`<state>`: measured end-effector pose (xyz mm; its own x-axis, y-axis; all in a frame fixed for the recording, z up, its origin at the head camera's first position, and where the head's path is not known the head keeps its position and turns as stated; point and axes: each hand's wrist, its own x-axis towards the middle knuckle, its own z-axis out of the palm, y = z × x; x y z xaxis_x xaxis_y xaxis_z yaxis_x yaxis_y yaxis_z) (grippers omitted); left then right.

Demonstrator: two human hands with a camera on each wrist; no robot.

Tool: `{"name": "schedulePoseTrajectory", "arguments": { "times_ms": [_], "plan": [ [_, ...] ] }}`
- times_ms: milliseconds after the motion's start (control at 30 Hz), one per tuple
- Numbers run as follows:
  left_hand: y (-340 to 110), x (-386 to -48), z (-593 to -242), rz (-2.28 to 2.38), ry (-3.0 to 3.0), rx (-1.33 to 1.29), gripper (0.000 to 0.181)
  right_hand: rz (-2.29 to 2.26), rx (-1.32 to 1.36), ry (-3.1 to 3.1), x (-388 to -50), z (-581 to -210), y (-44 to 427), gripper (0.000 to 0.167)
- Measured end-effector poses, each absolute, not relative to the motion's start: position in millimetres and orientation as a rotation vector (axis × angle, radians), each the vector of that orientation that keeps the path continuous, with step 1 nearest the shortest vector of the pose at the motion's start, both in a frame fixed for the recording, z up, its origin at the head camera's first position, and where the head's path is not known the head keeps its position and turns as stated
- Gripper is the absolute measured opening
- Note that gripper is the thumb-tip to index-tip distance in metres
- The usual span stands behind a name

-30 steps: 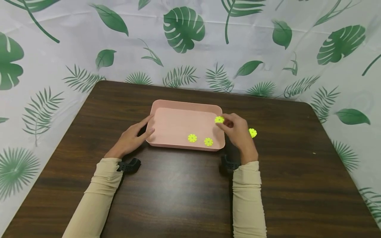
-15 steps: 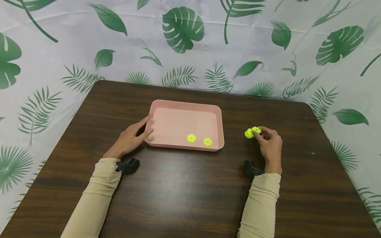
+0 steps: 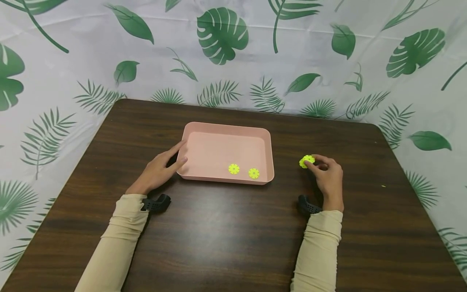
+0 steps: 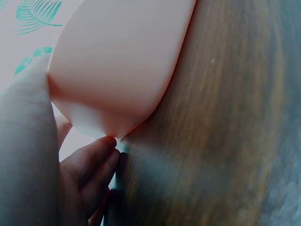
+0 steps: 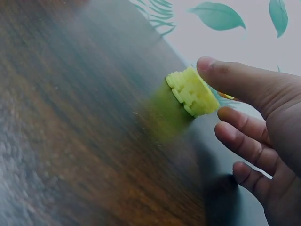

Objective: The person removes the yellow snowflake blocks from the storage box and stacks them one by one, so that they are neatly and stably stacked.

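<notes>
A pink tray (image 3: 224,125) lies on the table with two yellow notched discs inside, one disc (image 3: 234,169) left of the other disc (image 3: 254,173). My left hand (image 3: 157,170) holds the tray's left end, thumb over the rim; the left wrist view shows curled fingers (image 4: 96,162) against the tray's outside. Right of the tray, my right hand (image 3: 328,176) pinches a yellow notched disc (image 3: 309,158) at a small stack of like discs (image 3: 302,164). The right wrist view shows the stack (image 5: 193,92) at the thumb tip; the index finger is mostly hidden.
The dark wooden table (image 3: 219,235) extends around the tray. A white leaf-print cloth (image 3: 153,65) hangs behind its far edge. A tiny pale speck (image 3: 383,186) lies to the right of the right hand. Each wrist carries a black camera mount (image 3: 157,203).
My right hand has moved right from the tray's right end to the stack, carrying one yellow disc, then shifted slightly left onto it. The left hand and tray have stayed put.
</notes>
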<state>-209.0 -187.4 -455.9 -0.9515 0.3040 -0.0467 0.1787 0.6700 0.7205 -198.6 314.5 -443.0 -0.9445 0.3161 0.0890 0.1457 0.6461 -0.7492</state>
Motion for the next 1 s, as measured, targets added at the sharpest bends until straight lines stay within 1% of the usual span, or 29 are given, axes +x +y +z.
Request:
{"name": "schedulePoseTrajectory", "arguments": {
  "times_ms": [467,667,733,833,1000],
  "plan": [
    [-187,-210,-457,1.141,2.724,0.401,0.069,1.216,-0.369,-2.659,-198,-445,315,0.042],
    [-188,-210,-458,1.140,2.724,0.405,0.069,1.185,-0.356,-2.657,-199,-444,315,0.048],
    [-188,-210,-458,1.141,2.725,0.406,0.069,1.171,-0.324,-2.634,-200,-442,312,0.048],
    [-187,-210,-458,1.142,2.727,0.407,0.069,1.180,-0.239,-2.586,-204,-437,303,0.043],
    [-187,-210,-458,1.140,2.730,0.411,0.069,1.232,-0.035,-2.556,-214,-422,274,0.037]
  ]
}}
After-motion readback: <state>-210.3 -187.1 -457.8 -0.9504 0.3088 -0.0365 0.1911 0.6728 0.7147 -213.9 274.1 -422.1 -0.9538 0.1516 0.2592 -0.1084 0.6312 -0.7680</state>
